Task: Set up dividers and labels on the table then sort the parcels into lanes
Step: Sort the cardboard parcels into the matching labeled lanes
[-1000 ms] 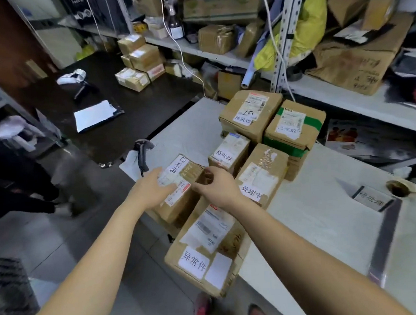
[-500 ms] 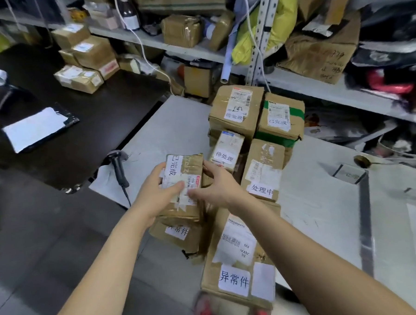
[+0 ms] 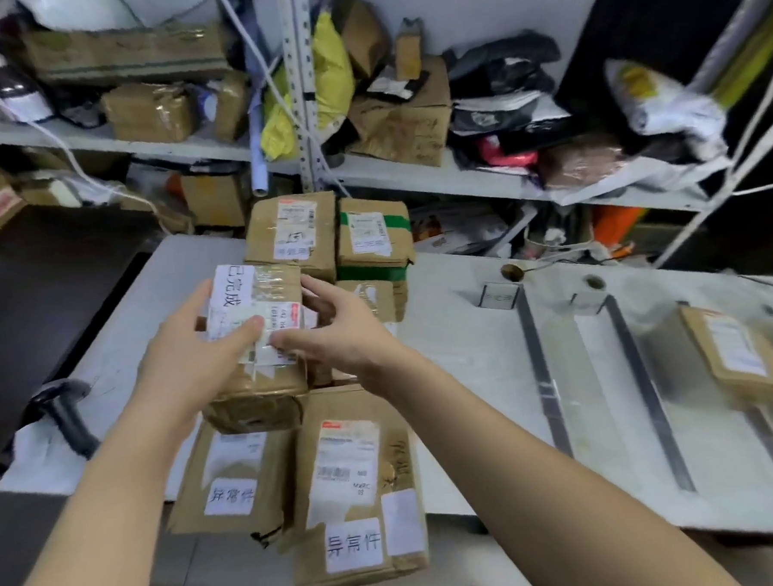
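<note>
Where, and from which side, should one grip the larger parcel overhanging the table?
Take the larger parcel by its near end, from the front: that end juts past the table, leaving its underside free; another parcel crowds its left side.

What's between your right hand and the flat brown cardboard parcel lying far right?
Head view: bare white table crossed by two long grey divider strips.
</note>
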The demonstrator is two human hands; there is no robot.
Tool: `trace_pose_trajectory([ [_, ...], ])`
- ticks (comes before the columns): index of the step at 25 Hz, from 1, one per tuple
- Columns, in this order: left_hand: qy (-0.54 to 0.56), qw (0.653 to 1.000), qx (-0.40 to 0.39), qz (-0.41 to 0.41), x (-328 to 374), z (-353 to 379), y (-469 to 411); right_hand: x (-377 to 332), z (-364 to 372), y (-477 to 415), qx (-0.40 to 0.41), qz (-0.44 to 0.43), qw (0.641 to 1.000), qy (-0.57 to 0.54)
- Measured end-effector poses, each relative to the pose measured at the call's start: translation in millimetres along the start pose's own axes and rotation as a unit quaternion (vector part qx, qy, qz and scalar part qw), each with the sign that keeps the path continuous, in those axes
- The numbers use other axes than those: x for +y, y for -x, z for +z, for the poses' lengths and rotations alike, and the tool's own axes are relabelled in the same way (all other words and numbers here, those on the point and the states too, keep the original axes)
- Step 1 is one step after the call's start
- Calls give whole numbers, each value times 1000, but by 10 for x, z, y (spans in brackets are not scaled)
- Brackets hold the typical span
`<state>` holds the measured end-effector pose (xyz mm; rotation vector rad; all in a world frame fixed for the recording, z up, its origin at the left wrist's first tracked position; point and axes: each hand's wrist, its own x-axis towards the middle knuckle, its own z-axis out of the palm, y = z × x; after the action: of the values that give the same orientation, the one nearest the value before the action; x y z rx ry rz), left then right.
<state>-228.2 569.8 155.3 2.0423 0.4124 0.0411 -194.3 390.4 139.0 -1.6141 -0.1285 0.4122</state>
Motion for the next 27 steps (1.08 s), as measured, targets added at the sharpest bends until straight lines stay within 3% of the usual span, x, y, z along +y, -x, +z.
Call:
trace_pose_trajectory([
  [7,31,995,-46,86,881,1051,388,-216,-1284,656,74,-43,996,-20],
  [16,94,976,-161,113,1794,3197,1406,149,-3525,2062,132,-21,990,-36],
  [27,58,936,-312,153,2217,5071,1969,748,-5060,3192,289,53,954,-58],
])
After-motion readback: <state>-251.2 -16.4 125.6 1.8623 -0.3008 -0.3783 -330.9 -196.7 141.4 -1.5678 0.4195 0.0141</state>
